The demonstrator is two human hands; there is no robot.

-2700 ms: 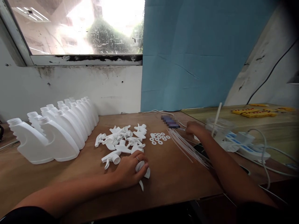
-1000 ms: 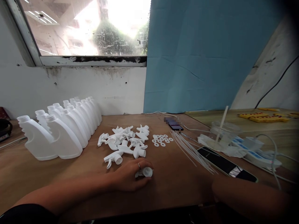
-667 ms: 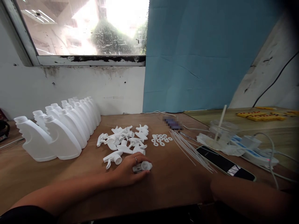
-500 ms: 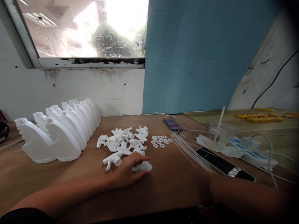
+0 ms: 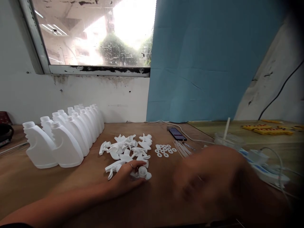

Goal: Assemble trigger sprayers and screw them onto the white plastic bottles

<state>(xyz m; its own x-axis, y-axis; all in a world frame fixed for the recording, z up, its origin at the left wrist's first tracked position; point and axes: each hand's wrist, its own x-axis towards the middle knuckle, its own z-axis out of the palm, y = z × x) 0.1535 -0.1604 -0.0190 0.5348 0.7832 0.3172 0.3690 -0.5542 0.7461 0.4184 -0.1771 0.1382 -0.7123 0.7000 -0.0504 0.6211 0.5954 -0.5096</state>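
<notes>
My left hand (image 5: pixel 129 177) rests on the brown table, its fingers closed around a white trigger sprayer head (image 5: pixel 142 172) whose round collar opening faces me. Just behind it lies a pile of white sprayer heads (image 5: pixel 115 153). My right hand (image 5: pixel 197 177) hangs over the right part of the table, smeared by motion, so its fingers cannot be read. Near it, between the two hands and farther back, are several small white ring washers (image 5: pixel 163 150). A bundle of thin white tubes (image 5: pixel 181 148) is partly hidden behind my right hand.
Rows of white plastic bottles (image 5: pixel 65 142) stand uncapped at the left. A phone (image 5: pixel 177 134) lies at the back of the table. To the right are a plastic cup (image 5: pixel 229 139) with a straw, a power strip (image 5: pixel 266 174) with cables, and yellow pieces (image 5: pixel 273 130).
My right hand has come up from the lower right edge, covering the black phone-like object and most of the tubes. The sprayer head in my left hand has turned somewhat. The view has shifted slightly.
</notes>
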